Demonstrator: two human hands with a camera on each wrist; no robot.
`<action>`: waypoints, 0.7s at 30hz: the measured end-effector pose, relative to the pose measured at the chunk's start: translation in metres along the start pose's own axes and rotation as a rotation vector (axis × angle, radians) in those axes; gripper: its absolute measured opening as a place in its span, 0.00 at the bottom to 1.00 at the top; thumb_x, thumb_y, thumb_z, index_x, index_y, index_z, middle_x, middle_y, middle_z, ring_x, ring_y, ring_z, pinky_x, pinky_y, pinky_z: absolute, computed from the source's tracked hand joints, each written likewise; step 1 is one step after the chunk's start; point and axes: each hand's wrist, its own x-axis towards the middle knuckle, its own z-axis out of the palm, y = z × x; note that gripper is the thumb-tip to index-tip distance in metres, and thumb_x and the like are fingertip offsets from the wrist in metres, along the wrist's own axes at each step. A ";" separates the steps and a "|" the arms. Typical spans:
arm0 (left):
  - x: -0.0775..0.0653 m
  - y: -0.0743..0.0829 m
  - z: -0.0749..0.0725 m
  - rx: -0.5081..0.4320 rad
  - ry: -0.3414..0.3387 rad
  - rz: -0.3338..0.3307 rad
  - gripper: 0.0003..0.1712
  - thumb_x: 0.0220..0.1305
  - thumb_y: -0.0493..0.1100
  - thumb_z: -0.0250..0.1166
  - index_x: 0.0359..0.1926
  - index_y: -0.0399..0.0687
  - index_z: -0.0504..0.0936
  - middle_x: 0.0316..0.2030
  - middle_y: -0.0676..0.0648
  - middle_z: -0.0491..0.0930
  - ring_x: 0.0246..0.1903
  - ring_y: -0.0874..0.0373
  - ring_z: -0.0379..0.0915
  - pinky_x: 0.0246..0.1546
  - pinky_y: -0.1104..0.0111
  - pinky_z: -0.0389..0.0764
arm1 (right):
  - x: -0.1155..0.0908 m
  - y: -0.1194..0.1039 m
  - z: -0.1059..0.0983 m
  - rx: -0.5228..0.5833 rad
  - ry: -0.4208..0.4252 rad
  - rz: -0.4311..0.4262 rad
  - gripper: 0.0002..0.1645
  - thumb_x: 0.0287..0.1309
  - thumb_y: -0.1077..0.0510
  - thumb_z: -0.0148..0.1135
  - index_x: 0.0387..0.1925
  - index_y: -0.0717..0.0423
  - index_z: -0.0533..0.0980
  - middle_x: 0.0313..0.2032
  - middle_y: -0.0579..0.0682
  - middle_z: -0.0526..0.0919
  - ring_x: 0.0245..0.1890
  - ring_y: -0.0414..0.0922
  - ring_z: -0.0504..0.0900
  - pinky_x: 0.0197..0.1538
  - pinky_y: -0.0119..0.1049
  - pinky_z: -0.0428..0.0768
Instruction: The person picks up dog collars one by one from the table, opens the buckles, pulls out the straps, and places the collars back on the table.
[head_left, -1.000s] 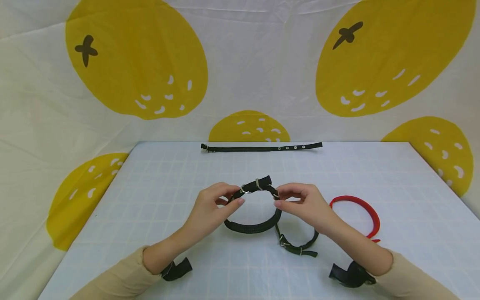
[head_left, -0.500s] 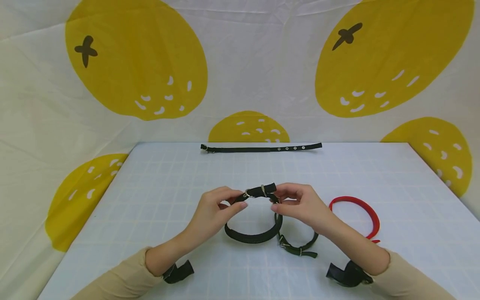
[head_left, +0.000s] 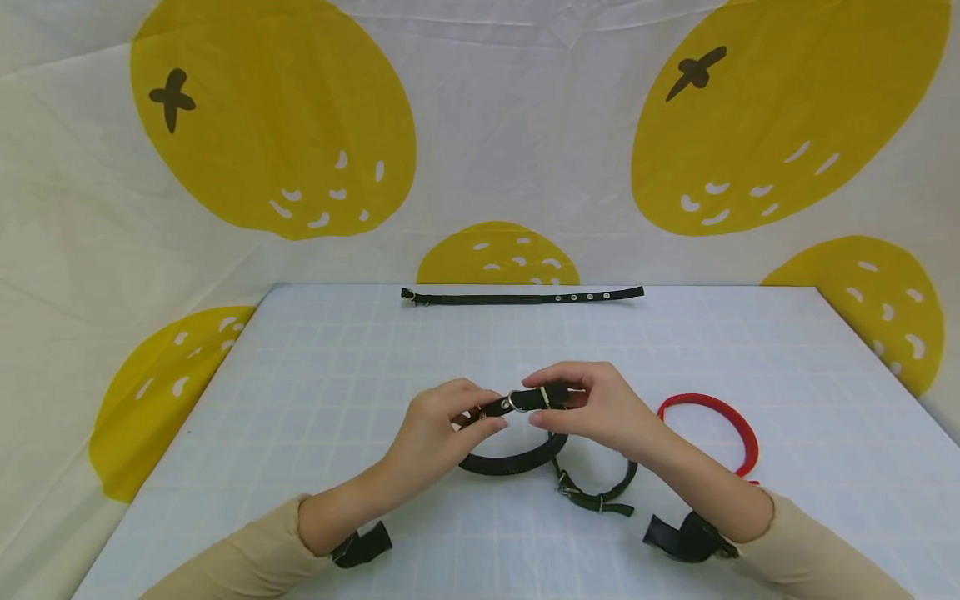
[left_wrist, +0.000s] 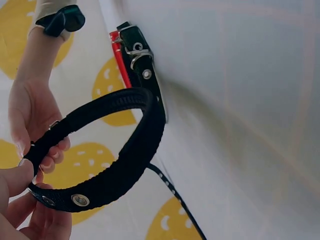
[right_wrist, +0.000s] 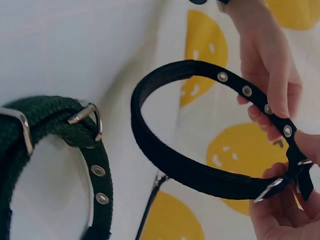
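Observation:
Both hands hold a black buckled pet collar (head_left: pixel 517 463) above the table, closed in a loop. My left hand (head_left: pixel 427 425) pinches its strap beside the metal ring. My right hand (head_left: pixel 600 408) pinches the buckle end and the strap tip, partly hiding them. Metal eyelets line the held strap of the collar (right_wrist: pixel 170 157) in the right wrist view. On the table, a dark green collar (head_left: pixel 600 500) lies buckled in a ring below my right hand. Beyond the right forearm is a red collar (head_left: pixel 750 442), partly covered by that arm.
A dark collar (head_left: pixel 480 298) lies stretched out straight along the back edge of the white gridded table (head_left: pixel 337 350). Behind it hangs a white cloth (head_left: pixel 517 117) with yellow fruit prints. Black straps sit at both wrists.
My right hand has shifted from the collar's side onto its buckle end. The buckle end has come down and right, and my left hand has moved slightly right and down with the strap.

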 end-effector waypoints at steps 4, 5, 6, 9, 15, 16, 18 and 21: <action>-0.001 -0.001 0.001 0.063 -0.003 0.086 0.11 0.50 0.38 0.72 0.37 0.45 0.85 0.30 0.55 0.79 0.26 0.68 0.69 0.23 0.77 0.75 | 0.001 -0.003 0.000 -0.207 0.001 -0.174 0.13 0.47 0.62 0.71 0.38 0.50 0.81 0.33 0.42 0.81 0.31 0.42 0.77 0.36 0.35 0.80; -0.001 -0.001 0.001 0.071 -0.002 0.101 0.11 0.50 0.38 0.72 0.37 0.44 0.85 0.30 0.55 0.79 0.26 0.68 0.68 0.22 0.77 0.74 | 0.001 -0.004 -0.001 -0.250 0.004 -0.213 0.13 0.46 0.63 0.71 0.36 0.49 0.81 0.32 0.40 0.80 0.30 0.41 0.76 0.35 0.34 0.80; -0.002 -0.001 0.001 0.077 -0.001 0.112 0.11 0.50 0.38 0.72 0.37 0.44 0.85 0.30 0.55 0.79 0.25 0.68 0.68 0.22 0.77 0.73 | 0.000 -0.005 -0.001 -0.284 0.005 -0.245 0.13 0.46 0.64 0.71 0.35 0.49 0.81 0.31 0.39 0.80 0.29 0.40 0.76 0.35 0.34 0.80; -0.003 -0.001 0.001 0.097 0.000 0.134 0.11 0.50 0.38 0.72 0.37 0.44 0.85 0.30 0.55 0.79 0.26 0.67 0.69 0.22 0.77 0.73 | -0.001 -0.008 -0.002 -0.354 0.002 -0.300 0.13 0.45 0.65 0.72 0.34 0.49 0.80 0.31 0.37 0.79 0.28 0.38 0.75 0.34 0.33 0.79; -0.003 -0.001 -0.001 0.135 0.012 0.139 0.12 0.50 0.38 0.72 0.38 0.44 0.85 0.31 0.55 0.79 0.28 0.65 0.71 0.24 0.73 0.75 | -0.004 -0.010 -0.007 -0.380 -0.007 -0.305 0.13 0.44 0.66 0.71 0.34 0.52 0.80 0.31 0.39 0.79 0.29 0.37 0.76 0.36 0.33 0.81; -0.003 -0.001 -0.001 0.138 0.014 0.142 0.12 0.50 0.38 0.72 0.38 0.44 0.85 0.31 0.55 0.79 0.28 0.65 0.71 0.24 0.73 0.75 | -0.004 -0.009 -0.008 -0.377 -0.008 -0.301 0.13 0.44 0.66 0.71 0.34 0.52 0.80 0.32 0.39 0.79 0.29 0.37 0.76 0.36 0.33 0.81; -0.003 -0.002 -0.002 0.138 0.014 0.154 0.12 0.49 0.38 0.72 0.38 0.44 0.85 0.31 0.55 0.79 0.29 0.66 0.70 0.23 0.72 0.75 | -0.004 -0.009 -0.009 -0.368 -0.012 -0.290 0.13 0.44 0.67 0.71 0.34 0.52 0.80 0.32 0.39 0.80 0.29 0.37 0.76 0.37 0.33 0.82; -0.002 -0.002 -0.003 0.146 0.015 0.173 0.12 0.50 0.37 0.72 0.39 0.43 0.85 0.31 0.55 0.79 0.29 0.66 0.70 0.23 0.72 0.75 | -0.005 -0.008 -0.011 -0.370 -0.010 -0.284 0.14 0.44 0.67 0.71 0.34 0.52 0.80 0.32 0.39 0.80 0.29 0.37 0.77 0.37 0.32 0.82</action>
